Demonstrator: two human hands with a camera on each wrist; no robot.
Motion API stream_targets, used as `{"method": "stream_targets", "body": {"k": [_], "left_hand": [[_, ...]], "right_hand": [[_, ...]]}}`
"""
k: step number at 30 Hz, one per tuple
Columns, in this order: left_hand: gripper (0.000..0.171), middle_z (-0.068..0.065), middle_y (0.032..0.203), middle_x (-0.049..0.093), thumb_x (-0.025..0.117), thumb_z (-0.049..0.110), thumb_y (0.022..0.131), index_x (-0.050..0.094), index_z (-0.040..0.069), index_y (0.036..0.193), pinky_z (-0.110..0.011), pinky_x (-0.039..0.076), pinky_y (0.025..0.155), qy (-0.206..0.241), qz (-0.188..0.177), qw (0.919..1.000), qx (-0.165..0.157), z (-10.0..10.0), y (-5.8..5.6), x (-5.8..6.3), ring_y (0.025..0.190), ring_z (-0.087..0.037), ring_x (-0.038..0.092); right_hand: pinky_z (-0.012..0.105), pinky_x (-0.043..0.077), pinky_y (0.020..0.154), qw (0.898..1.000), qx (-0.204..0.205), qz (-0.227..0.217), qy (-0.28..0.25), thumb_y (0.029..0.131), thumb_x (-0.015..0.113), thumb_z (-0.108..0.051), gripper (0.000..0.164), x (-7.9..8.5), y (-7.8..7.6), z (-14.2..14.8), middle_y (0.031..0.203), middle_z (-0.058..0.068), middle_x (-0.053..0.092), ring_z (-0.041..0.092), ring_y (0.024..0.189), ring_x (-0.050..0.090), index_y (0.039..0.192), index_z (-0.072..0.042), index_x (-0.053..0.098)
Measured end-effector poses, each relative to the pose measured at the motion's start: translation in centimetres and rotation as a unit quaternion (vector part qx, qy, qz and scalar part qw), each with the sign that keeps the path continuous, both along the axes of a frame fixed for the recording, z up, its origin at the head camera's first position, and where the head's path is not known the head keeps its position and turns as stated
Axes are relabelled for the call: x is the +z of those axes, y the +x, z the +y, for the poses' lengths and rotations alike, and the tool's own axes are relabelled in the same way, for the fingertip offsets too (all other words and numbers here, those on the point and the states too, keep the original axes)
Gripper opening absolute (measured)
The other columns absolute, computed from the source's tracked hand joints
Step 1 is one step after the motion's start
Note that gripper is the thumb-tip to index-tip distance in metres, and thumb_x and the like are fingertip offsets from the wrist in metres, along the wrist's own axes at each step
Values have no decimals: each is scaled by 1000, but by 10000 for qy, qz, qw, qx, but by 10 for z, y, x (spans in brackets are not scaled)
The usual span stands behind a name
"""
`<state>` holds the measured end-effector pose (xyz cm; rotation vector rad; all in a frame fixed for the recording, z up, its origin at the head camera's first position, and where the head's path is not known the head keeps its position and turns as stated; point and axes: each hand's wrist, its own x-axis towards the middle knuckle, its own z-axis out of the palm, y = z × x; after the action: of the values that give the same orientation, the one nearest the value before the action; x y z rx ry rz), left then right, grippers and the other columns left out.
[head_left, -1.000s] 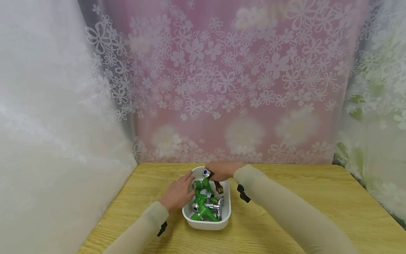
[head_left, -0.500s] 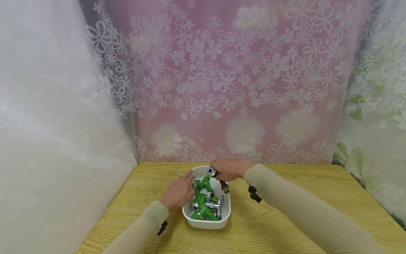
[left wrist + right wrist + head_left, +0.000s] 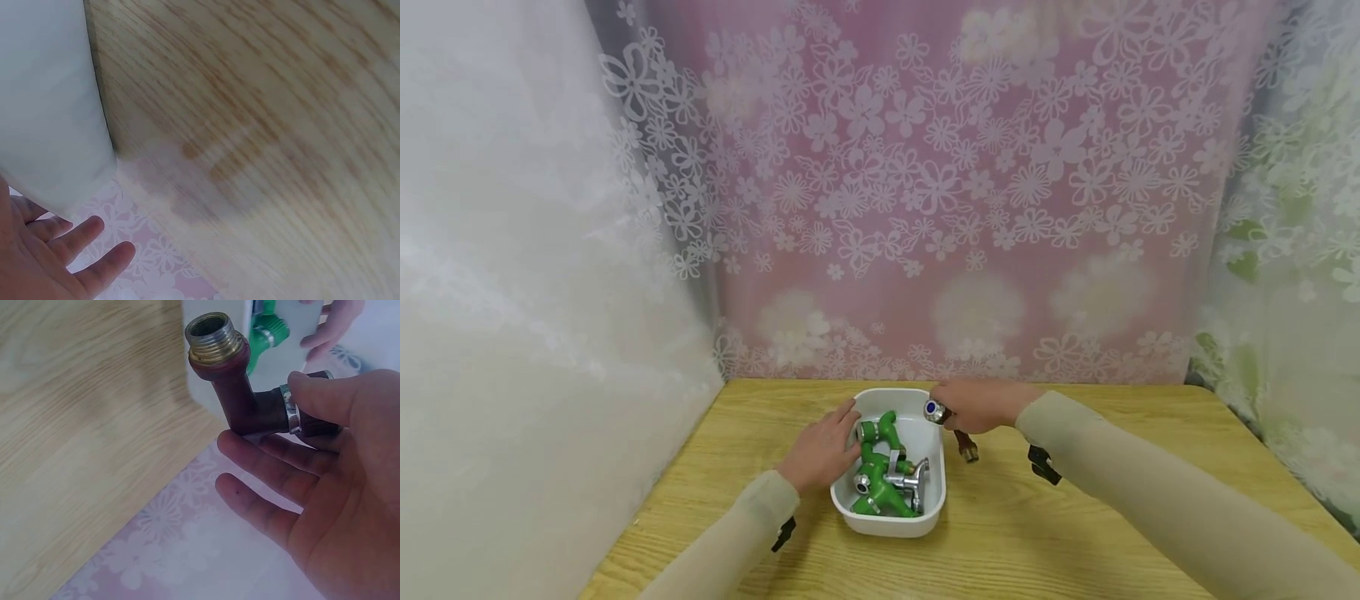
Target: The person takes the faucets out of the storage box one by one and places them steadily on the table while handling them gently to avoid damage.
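A dark brown faucet with a brass threaded end and a chrome collar is held in my right hand, thumb on one side and fingers underneath. In the head view its blue-dotted knob overlaps the right rim of a white plastic basin, and the threaded end hangs outside, over the table. My left hand rests at the basin's left rim with its fingers extended. Inside the basin lie green faucets and a chrome tap, partly overlapping one another.
The basin stands on a wood-grain table, near its far edge. Behind hangs a pink flowered curtain, with a pale sheet along the left side and another flowered curtain at the right.
My right hand has moved rightward with the brown faucet, from over the basin's far part to beyond its right rim. The left hand has stayed at the left rim.
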<state>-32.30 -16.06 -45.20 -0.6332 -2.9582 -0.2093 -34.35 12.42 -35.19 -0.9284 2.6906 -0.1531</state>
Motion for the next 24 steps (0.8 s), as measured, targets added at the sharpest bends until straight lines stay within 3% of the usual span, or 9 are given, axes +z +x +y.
{"method": "stream_targets", "body": {"k": [11, 24], "left_hand": [[56, -11, 164, 30, 49, 36, 102, 44, 7, 150, -55, 45, 108, 81, -53, 10000, -11, -1, 0, 1, 141, -34, 46], [56, -9, 165, 29, 48, 37, 102, 45, 8, 150, -53, 46, 108, 43, -88, 9999, 51, 0, -2, -3, 142, -32, 45]], "right_hand": [[38, 54, 84, 9994, -71, 91, 315, 97, 67, -19, 22, -14, -7, 24, 107, 1, 61, 14, 91, 60, 116, -10, 61], [43, 54, 88, 9974, -343, -209, 594, 98, 65, -17, 23, -35, -12, 28, 114, 7, 63, 21, 100, 62, 118, -9, 61]]}}
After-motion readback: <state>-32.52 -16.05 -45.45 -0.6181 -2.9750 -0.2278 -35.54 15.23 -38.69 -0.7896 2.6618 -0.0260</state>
